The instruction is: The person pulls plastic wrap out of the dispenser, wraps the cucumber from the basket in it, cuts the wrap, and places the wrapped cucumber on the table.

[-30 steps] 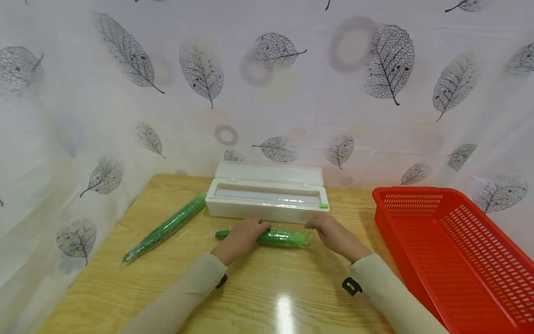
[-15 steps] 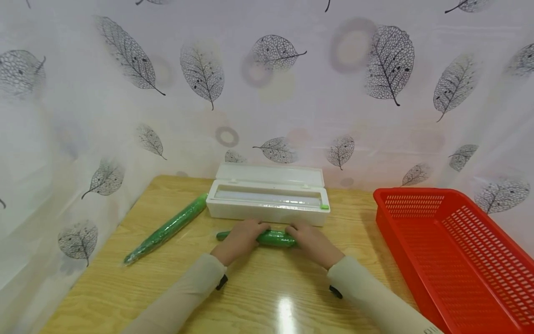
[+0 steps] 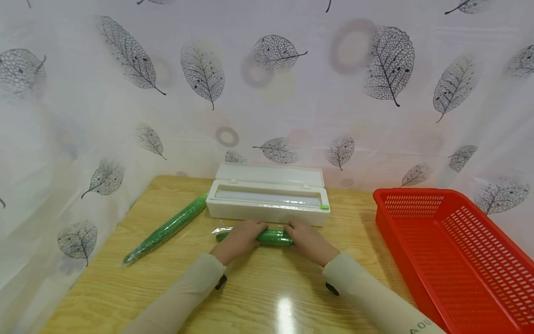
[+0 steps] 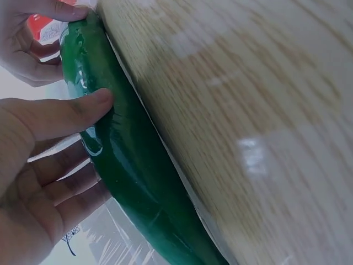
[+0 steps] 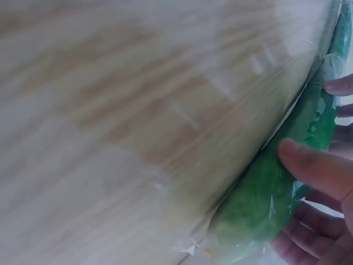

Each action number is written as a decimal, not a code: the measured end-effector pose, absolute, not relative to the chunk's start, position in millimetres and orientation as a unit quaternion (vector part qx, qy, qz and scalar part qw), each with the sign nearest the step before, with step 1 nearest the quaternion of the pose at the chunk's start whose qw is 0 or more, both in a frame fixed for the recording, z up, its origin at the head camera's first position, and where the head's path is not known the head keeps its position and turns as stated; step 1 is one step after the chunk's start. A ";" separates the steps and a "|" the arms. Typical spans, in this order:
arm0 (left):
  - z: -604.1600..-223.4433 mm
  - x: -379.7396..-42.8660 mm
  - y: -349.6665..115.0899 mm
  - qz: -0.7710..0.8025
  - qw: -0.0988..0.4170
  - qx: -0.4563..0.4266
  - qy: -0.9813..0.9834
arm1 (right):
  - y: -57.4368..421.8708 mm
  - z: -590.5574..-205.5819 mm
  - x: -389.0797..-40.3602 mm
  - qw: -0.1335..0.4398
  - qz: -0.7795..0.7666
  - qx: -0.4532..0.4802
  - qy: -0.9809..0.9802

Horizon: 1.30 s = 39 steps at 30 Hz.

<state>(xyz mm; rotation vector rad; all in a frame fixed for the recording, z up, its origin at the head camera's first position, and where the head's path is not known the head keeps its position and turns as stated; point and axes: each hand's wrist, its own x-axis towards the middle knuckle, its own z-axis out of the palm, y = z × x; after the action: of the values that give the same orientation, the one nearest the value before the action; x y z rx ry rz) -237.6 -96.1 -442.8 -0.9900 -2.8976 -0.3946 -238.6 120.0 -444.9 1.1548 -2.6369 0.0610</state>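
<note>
A green cucumber [image 3: 273, 237] in clear plastic wrap lies crosswise on the wooden table, just in front of a white cling film box. My left hand [image 3: 241, 240] grips it left of its middle; the left wrist view shows the thumb on the near side of the cucumber [image 4: 129, 149] and the fingers on its far side. Toward its right end my right hand [image 3: 310, 241] holds it the same way, thumb against the skin in the right wrist view. Loose film [image 3: 221, 229] sticks up by the left end. Both palms hide parts of the cucumber in the head view.
The cling film box [image 3: 267, 212] stands with its lid raised, a roll inside and a green slider at its right end. Another wrapped cucumber [image 3: 167, 230] lies slanted at the left. A red plastic basket [image 3: 400, 250] stands at the right. Behind hangs a leaf-patterned curtain [image 3: 267, 106].
My right hand has moved left from beyond the cucumber's right end and now holds it. My left hand stays on the cucumber. Film has lifted at the left end.
</note>
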 end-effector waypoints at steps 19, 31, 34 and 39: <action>-444.0 -236.6 -89.8 -0.038 0.036 -0.289 -0.956 | 120.7 -442.6 -237.9 0.135 -0.004 0.405 -0.905; -444.5 -236.4 -92.9 -0.061 0.063 -0.301 -0.950 | 122.0 -441.1 -235.3 0.123 0.021 0.390 -0.912; -444.5 -236.9 -94.4 -0.077 0.064 -0.300 -0.949 | 122.5 -441.7 -235.2 0.106 0.025 0.377 -0.920; -443.8 -235.8 -97.1 -0.100 0.063 -0.300 -0.947 | 123.3 -442.2 -235.6 0.094 0.055 0.361 -0.926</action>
<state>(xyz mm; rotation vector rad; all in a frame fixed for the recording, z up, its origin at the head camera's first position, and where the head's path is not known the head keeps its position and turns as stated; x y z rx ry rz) -235.8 -97.1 -443.8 -0.9059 -2.8593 -0.3023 -235.6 123.3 -442.2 1.0716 -2.7481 0.1633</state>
